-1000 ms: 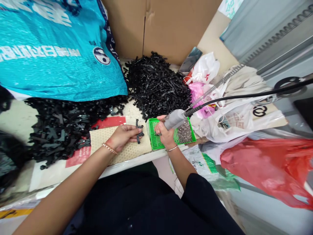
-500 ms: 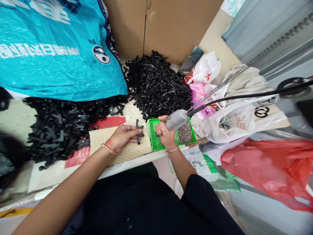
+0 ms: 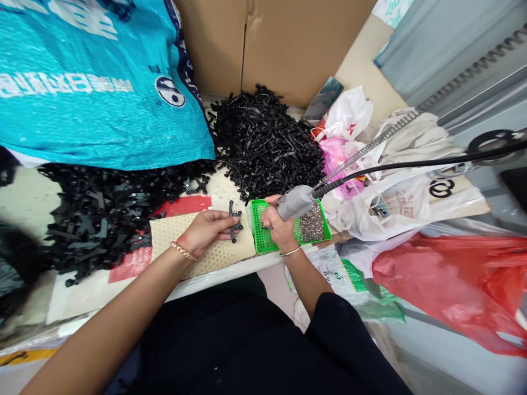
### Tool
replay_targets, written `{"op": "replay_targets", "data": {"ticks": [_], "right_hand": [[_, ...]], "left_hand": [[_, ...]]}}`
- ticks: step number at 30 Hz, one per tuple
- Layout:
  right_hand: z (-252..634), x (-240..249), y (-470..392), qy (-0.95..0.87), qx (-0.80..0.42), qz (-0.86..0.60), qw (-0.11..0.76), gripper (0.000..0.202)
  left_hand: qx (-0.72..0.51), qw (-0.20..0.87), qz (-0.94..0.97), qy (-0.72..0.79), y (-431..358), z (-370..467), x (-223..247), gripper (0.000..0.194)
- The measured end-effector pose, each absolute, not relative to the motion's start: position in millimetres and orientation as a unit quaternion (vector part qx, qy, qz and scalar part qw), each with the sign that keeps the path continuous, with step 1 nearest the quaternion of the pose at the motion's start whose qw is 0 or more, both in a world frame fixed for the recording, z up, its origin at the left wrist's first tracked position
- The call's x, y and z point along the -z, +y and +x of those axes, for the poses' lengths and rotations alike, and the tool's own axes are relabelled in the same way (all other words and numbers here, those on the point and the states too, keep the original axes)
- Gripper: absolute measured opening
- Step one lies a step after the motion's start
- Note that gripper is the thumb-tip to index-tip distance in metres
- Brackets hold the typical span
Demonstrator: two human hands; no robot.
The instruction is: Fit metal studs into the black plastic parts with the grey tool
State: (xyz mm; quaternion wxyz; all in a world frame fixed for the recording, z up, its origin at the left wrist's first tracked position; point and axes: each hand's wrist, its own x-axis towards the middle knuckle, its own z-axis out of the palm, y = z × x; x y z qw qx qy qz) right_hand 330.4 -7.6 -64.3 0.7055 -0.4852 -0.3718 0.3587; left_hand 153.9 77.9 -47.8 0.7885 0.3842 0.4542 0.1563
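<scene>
My left hand (image 3: 209, 231) is closed in a pinch on a small black plastic part (image 3: 234, 235) with several rounded ends, over a tan textured mat (image 3: 173, 230). Wrapped round a grey corded electric screwdriver (image 3: 295, 202) is my right hand (image 3: 280, 226), above a green perforated tray (image 3: 260, 241). Small metal screws (image 3: 312, 224) lie heaped in the tray's right part. The screwdriver's tip is hidden behind my right hand.
Behind the tray rises a pile of black plastic parts (image 3: 267, 142). Another pile (image 3: 99, 219) lies left, partly under a blue bag (image 3: 102, 120). Plastic bags (image 3: 395, 203) crowd the right side. The screwdriver's black cable (image 3: 411, 163) and a coiled spring (image 3: 381, 137) run up right.
The screwdriver's body has shifted very slightly to the left in my right hand. My left hand and the black part look unmoved.
</scene>
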Motion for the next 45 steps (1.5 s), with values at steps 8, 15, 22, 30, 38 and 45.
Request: {"op": "replay_targets", "data": {"ticks": [8,15,22,30,38,45], "right_hand": [[326,63,-9,-0.372,-0.356,-0.502,0.694,0.037],[316,13,-3,-0.309,-0.304,-0.464,0.773,0.039],[282,0,16,-0.322,-0.386,-0.440,0.744,0.039],[278,8,24,-0.305,-0.399,-0.430,0.750,0.037],[279,11,25,-0.312,-0.396,-0.424,0.753,0.036],[278,12,24,-0.297,-0.397,-0.434,0.752,0.039]], "left_hand": [[-0.153,0.785,0.390,0.456,78,156,47,0.035],[-0.167,0.782,0.395,0.452,75,157,47,0.034],[-0.171,0.788,0.400,0.436,75,157,49,0.037],[-0.178,0.793,0.402,0.421,75,156,50,0.038],[-0.179,0.796,0.405,0.414,76,156,53,0.043],[-0.172,0.797,0.397,0.422,76,155,52,0.049]]}}
